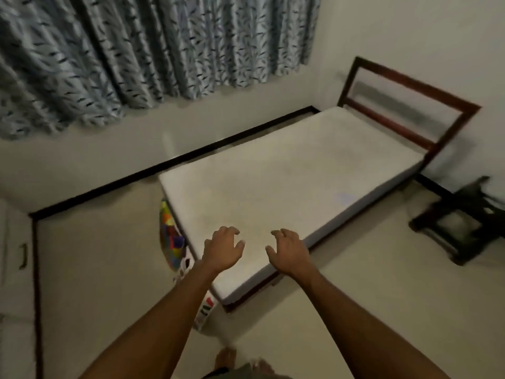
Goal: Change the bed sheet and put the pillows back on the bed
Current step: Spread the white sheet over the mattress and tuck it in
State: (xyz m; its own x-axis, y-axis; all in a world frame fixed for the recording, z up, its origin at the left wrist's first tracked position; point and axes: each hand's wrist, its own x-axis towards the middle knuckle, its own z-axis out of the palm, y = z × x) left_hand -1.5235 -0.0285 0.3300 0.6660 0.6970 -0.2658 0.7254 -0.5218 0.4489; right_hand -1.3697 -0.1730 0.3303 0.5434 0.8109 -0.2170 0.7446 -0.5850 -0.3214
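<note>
A bare white mattress [287, 181] lies on a low bed with a dark wooden headboard [410, 105] at the far right end. Both my arms reach out over the mattress's near corner. My left hand [222, 248] hovers with fingers loosely spread and holds nothing. Beside it, my right hand [288, 251] hovers the same way, empty. A colourful patterned cloth [175, 239] lies bunched on the floor against the bed's left end, partly hidden by my left arm. No pillows are in view.
A dark wooden stool [461, 222] stands on the floor to the right of the bed. Blue patterned curtains [136, 50] hang on the wall behind. A white cabinet door with a handle [23, 255] is at the left edge. Pale floor [95, 269] surrounds the bed.
</note>
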